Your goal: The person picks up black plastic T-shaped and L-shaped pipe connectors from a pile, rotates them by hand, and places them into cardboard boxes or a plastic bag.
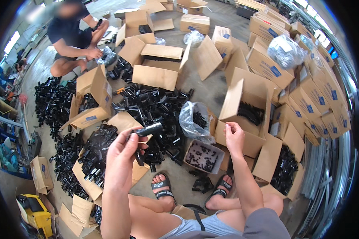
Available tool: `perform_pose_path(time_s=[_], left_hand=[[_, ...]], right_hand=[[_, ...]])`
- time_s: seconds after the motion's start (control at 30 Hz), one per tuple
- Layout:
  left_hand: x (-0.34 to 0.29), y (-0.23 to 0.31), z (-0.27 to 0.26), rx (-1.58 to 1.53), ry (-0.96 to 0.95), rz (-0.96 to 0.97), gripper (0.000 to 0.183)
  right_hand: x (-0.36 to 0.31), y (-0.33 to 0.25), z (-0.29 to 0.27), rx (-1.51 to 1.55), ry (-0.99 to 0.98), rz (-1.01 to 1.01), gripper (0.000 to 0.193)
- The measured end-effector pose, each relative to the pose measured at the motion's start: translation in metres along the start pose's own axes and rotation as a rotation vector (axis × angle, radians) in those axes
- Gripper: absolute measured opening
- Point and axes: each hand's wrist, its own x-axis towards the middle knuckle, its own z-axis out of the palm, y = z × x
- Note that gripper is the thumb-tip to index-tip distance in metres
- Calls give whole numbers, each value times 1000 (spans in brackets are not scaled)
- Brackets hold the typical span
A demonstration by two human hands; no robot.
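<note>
My left hand (121,155) grips a black glossy bracket-like part (149,130), raised above the pile, with a tubular end pointing right and a shorter leg hanging down. My right hand (234,138) is closed, thumb against fingertips, in front of an open carton (232,99) that holds neat rows of black parts (251,113). Whatever is between those fingers, if anything, is too small to make out. Between my hands lies a heap of loose black parts (163,107). Nearer my feet stands a small box (218,162) of little black pieces, beside a plastic-lined box (192,119).
A person (70,36) squats at the far left, holding a black part and touching a plastic bag. Stacked cartons (307,95) rise on the right beside metal rails (327,179). Another open carton (269,159) of black parts sits near my right knee. A yellow case (38,213) stands lower left.
</note>
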Motion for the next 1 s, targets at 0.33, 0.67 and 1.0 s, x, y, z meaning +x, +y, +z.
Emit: perform_pose_path(time_s=[0.33,0.67,1.0], left_hand=[[101,-107,-23,659,-125,-202,35],[81,-286,34,1366,-971,-318,50],[-16,-419,47,1409,-726,-219,33]], right_hand=[[-3,-60,97,50,-641,-154,26],[48,32,54,-1,-377,36,26],[-50,94,44,-566,-662,-39,26]])
